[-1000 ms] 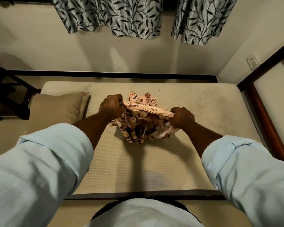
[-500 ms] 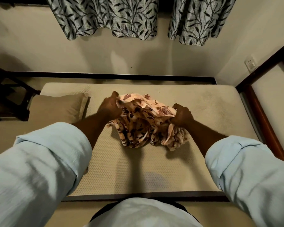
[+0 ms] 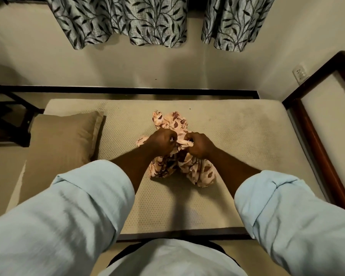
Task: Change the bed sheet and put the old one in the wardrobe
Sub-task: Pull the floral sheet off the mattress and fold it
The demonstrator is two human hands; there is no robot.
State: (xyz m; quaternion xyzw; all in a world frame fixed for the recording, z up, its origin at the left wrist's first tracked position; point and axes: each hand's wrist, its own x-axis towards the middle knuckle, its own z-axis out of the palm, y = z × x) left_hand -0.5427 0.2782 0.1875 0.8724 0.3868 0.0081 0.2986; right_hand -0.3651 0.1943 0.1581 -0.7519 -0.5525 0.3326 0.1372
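A bunched peach bed sheet (image 3: 173, 124) with a dark brown leaf print lies in the middle of the bare beige mattress (image 3: 237, 136). My left hand (image 3: 161, 142) and my right hand (image 3: 199, 144) are side by side on top of the bundle, almost touching, each fisted around a fold of the sheet. Loose cloth hangs out below my hands toward me and a small lump shows behind them. My forearms hide part of the bundle.
A tan pillow (image 3: 62, 138) lies at the mattress's left end. A dark wooden headboard frame (image 3: 315, 140) borders the right end. A dark stand (image 3: 6, 116) is at far left. Leaf-print curtains (image 3: 127, 18) hang on the far wall, with a wall socket (image 3: 300, 73) at right.
My hands were apart, stretching the sheet's edge between them. They have come together at the middle, and the sheet is gathered into a tighter bundle.
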